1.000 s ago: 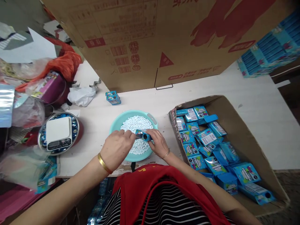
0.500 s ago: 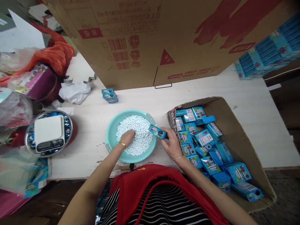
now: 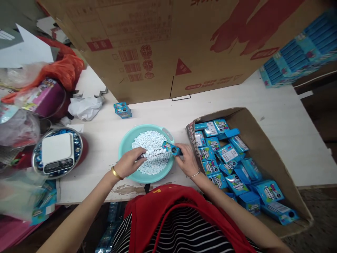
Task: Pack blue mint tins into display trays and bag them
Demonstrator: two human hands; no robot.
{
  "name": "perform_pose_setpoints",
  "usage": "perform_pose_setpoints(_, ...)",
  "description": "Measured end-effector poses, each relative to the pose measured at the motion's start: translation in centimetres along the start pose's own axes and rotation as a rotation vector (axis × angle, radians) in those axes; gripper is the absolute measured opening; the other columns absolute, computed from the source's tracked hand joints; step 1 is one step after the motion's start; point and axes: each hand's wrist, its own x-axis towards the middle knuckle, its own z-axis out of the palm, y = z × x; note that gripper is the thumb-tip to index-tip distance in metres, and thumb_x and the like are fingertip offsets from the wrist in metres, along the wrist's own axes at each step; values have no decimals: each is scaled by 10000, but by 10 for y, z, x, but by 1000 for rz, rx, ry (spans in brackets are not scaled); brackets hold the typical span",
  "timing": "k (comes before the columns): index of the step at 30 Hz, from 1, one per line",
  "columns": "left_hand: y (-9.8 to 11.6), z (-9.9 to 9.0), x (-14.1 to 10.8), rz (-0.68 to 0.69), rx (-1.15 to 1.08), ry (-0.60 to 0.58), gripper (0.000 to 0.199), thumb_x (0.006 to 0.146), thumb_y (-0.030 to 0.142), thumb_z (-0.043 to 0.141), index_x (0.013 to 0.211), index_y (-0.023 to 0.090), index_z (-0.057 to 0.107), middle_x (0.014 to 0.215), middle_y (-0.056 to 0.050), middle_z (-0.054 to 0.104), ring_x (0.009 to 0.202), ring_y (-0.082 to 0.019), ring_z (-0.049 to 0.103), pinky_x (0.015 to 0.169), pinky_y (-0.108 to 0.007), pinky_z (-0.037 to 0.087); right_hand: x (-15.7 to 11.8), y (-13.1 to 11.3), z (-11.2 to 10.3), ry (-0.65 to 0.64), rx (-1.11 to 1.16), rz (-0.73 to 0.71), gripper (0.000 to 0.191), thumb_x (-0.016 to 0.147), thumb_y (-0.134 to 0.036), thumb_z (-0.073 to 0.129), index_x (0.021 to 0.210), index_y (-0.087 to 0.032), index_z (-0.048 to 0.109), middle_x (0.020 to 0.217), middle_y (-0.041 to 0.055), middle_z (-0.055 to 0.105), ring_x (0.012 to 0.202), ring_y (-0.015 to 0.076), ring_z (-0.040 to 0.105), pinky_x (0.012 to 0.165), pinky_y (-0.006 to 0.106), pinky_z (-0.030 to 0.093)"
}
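My left hand (image 3: 129, 162) is closed on the near end of what looks like a clear scoop (image 3: 155, 154), heaped with small white candies; its edges are hard to make out. The scoop's far end reaches the small blue candy box (image 3: 171, 148), whose flap points left over the bowl. My right hand (image 3: 186, 160) grips that box from the right side. Beneath both lies a turquoise bowl (image 3: 126, 172) with many loose white candies (image 3: 150, 137). Whether candies are passing into the box, I cannot tell.
A cardboard box (image 3: 279, 168) of blue candy boxes stands close on the right. Two small blue boxes (image 3: 123, 111) stand behind the bowl. On the left, a white scale (image 3: 58, 149) rests on a metal bowl. A large carton (image 3: 147, 42) blocks the back.
My left hand has come up out of the candies and back to the left, now with a loaded clear scoop. The box in my right hand has shifted slightly left.
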Motion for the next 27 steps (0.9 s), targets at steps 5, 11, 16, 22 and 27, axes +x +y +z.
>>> perform_pose_setpoints(5, 54, -42, 10, -27, 383, -150, 160, 899, 213, 457, 1011, 146, 549, 983, -95, 638, 913, -226, 602, 760, -351, 486, 1, -9, 18, -67, 16, -116, 433, 774, -90, 472, 1191, -203, 495, 1139, 106, 590, 1070, 264, 522, 918, 455, 458)
perform_pose_setpoints(11, 106, -60, 22, -87, 718, -310, 167, 859, 55, 424, 883, 140, 565, 836, -90, 624, 756, -221, 600, 629, -328, 457, 2, -15, 26, -79, 28, -150, 463, 762, -64, 458, 1201, -208, 488, 1144, 106, 590, 1089, 256, 519, 930, 458, 458)
perform_pose_setpoints(16, 121, -66, 21, -49, 731, -290, 152, 864, 71, 445, 873, 155, 572, 833, -80, 620, 771, -227, 590, 630, -332, 447, 3, -14, 27, -84, 39, -149, 448, 769, -58, 461, 1193, -198, 488, 1141, 109, 592, 1088, 253, 515, 927, 449, 460)
perform_pose_setpoints(22, 41, -51, 6, -186, 565, -120, 148, 905, 238, 454, 996, 189, 560, 926, -66, 620, 874, -214, 581, 710, -313, 447, 3, -7, 23, -66, 56, -119, 454, 760, -60, 460, 1190, -202, 492, 1144, 111, 587, 1084, 263, 517, 914, 460, 462)
perform_pose_setpoints(27, -57, 24, 4, -457, 356, -242, 171, 860, 132, 448, 964, 150, 582, 941, -118, 627, 915, -252, 579, 761, -349, 443, 2, 0, 8, -22, 60, -28, 430, 761, -83, 483, 1174, -204, 506, 1113, 102, 595, 1037, 255, 533, 895, 443, 467)
